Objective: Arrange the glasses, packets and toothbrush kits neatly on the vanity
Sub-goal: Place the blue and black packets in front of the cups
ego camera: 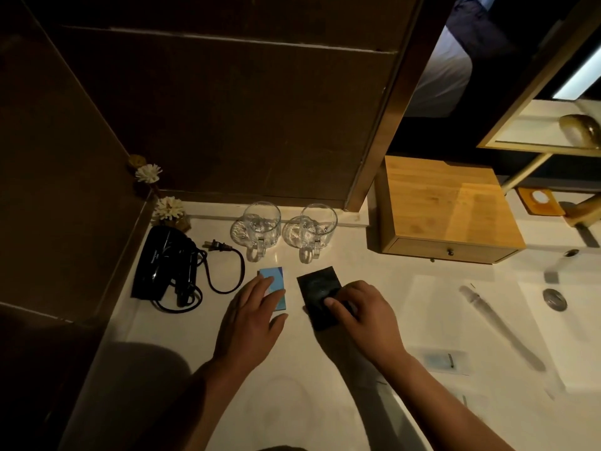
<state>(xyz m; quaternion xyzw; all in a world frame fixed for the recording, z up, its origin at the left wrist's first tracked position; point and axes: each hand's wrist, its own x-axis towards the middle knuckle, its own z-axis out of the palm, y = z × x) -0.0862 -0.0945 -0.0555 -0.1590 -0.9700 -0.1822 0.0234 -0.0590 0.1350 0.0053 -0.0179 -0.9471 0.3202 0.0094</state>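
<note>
Two clear glass mugs stand upright at the back of the white vanity (374,281), the left glass (261,227) and the right glass (317,231), handles facing me. In front of them lie a blue packet (276,281) and a black packet (317,288). My left hand (252,320) lies flat on the blue packet's near part. My right hand (364,315) presses its fingers on the black packet's lower right corner. A clear-wrapped toothbrush kit (500,327) lies diagonally to the right. Nearer me sits a small clear sachet (445,359).
A black hair dryer (166,262) with coiled cord and plug lies at the left. White flowers (167,208) stand in the back left corner. A wooden drawer box (445,209) sits at the back right. The sink drain (554,299) and a soap dish (540,201) are at far right.
</note>
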